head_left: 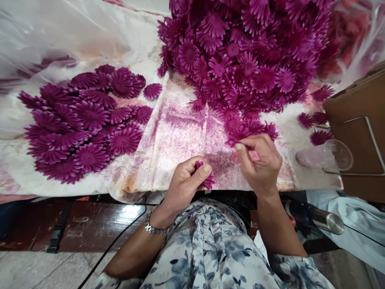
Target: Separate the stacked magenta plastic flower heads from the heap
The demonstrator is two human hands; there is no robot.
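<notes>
My left hand [189, 178] is closed, thumb over bent fingers, on a purple artificial flower [208, 182] near the table's front edge. Most of that flower is hidden by the fingers. To its right, my right hand [260, 158] is closed in a pinch at the lower tip of a big heap of purple artificial flowers [240, 60]. Petals show right behind its fingertips; what the pinch holds, if anything, I cannot make out. On the left lies a smaller pile of flattened, layered purple flowers [90, 120], with a single flower [152, 91] beside it.
A stained cloth [177, 140] dusted with purple specks covers the table. At right are a clear plastic cup [327, 155] on its side, a bent wire frame [375, 144], a cardboard box [357, 120] and loose flowers [321, 137]. Clear plastic sheeting [75, 28] lies at back left.
</notes>
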